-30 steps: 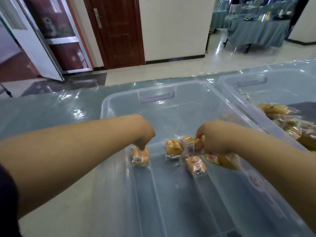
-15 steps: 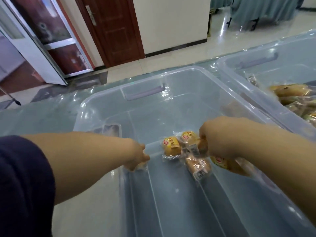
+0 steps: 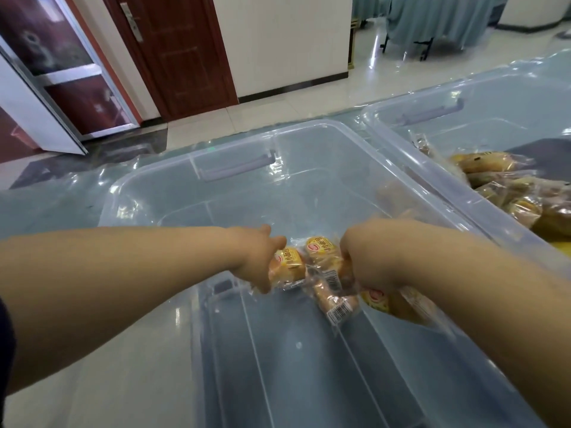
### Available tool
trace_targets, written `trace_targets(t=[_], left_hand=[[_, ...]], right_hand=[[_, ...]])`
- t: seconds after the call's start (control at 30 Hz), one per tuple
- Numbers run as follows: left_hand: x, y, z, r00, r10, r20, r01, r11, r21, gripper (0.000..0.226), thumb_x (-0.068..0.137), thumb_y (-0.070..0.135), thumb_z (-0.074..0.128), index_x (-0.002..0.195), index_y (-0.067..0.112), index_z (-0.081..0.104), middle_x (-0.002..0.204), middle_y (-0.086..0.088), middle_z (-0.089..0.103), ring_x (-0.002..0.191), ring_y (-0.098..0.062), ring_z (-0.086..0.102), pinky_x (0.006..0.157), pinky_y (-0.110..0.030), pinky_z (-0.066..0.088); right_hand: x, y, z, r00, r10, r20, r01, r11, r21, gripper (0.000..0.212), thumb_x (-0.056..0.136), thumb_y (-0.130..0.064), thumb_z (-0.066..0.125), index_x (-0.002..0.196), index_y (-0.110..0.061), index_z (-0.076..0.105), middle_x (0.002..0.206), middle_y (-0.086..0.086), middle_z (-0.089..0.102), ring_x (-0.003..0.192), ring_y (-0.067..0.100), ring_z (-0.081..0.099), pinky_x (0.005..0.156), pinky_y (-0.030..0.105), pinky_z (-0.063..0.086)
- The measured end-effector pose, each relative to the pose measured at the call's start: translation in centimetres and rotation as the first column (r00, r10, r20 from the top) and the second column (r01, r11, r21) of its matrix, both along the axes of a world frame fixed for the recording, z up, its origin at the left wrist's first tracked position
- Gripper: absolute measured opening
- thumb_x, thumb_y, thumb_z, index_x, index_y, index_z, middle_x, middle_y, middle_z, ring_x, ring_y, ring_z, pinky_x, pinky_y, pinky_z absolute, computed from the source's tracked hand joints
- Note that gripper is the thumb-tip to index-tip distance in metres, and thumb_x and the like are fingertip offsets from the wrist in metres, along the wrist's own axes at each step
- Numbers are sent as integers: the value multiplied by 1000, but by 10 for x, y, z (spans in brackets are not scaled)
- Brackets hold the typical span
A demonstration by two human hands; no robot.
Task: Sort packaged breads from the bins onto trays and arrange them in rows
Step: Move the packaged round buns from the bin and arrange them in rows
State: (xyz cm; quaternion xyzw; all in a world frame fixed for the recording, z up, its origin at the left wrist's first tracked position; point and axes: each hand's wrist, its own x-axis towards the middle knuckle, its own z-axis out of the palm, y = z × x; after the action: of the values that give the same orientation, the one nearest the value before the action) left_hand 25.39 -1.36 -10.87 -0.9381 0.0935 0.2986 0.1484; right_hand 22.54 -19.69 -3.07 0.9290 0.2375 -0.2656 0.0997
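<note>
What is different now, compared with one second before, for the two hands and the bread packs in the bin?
The left hand moved right, from a pack near the left side of the clear bin to the pile of packs, and now grips the yellow-labelled pack. Whether it still holds the earlier pack is hidden. Unchanged: the right hand grips its bread pack; the pile lies as before.

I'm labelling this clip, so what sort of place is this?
Likely an indoor hall or function room: a dark red door, glossy tiled floor and cloth-draped tables behind, with clear bins of packaged breads set up for sorting.
</note>
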Motion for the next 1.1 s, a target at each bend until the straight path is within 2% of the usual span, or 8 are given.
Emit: trace_targets(t=[0.1,0.23,0.37,0.47,0.57,0.67,0.87,1.1], left_hand=[[21,-10,-3,997,72,26,-71,996,-62,91,69,56,74,141,25,28,132,-6,32,105,-32,53,89,-42,48],[32,-14,-31,998,60,-29,-62,997,-45,97,65,68,69,140,21,30,135,-9,27,111,-35,49,96,-46,45],[29,-7,-57,995,66,-80,-79,982,-171,114,66,65,71,149,29,2,153,-7,-6,127,-39,41,106,-45,38],[32,-9,-55,983,99,-156,-132,967,-218,99,77,58,61,149,37,-4,155,3,-21,136,-37,29,109,-46,32],[32,-14,-52,950,178,-256,-246,933,-263,77,86,45,51,148,35,6,152,0,0,126,-37,40,100,-49,43],[28,-16,-48,949,216,-229,-275,924,-266,88,78,41,70,145,30,13,139,-5,17,106,-35,52,79,-43,57],[23,-14,-46,933,286,-219,-337,908,-250,110,56,48,86,141,17,23,131,-4,18,101,-28,48,60,-33,60],[25,-17,-45,886,374,-276,-456,812,-365,109,52,42,90,134,30,20,126,-3,47,102,-26,53,70,-36,59]], right_hand=[[2,-3,-3,999,-10,-34,10,1000,-25,35,92,-16,56,127,-12,54,118,7,58,99,22,53,78,29,40],[5,-6,-8,998,-24,-64,22,999,-31,31,93,-21,57,122,-12,57,100,5,53,93,23,51,83,30,44],[8,-2,-10,998,13,-66,-14,1000,-16,29,94,-19,54,122,-12,56,111,7,58,95,21,52,83,30,44],[8,0,-13,997,19,-69,-21,999,-30,33,93,-24,57,124,-12,55,116,6,58,98,22,52,82,30,43],[10,-2,-19,998,2,-67,-4,1000,-31,21,90,-23,61,110,-15,59,97,4,60,90,25,53,77,31,45],[10,-1,-22,999,8,-47,-10,999,-42,13,88,-27,65,91,-20,55,70,-1,44,81,24,51,70,29,43],[12,-2,-26,999,22,-30,-23,999,-48,16,89,-26,64,102,-17,62,70,-1,43,80,23,52,70,29,44],[18,-3,-29,998,37,-47,-40,998,-54,25,91,-21,61,114,-13,60,80,2,44,84,24,49,72,29,42]])
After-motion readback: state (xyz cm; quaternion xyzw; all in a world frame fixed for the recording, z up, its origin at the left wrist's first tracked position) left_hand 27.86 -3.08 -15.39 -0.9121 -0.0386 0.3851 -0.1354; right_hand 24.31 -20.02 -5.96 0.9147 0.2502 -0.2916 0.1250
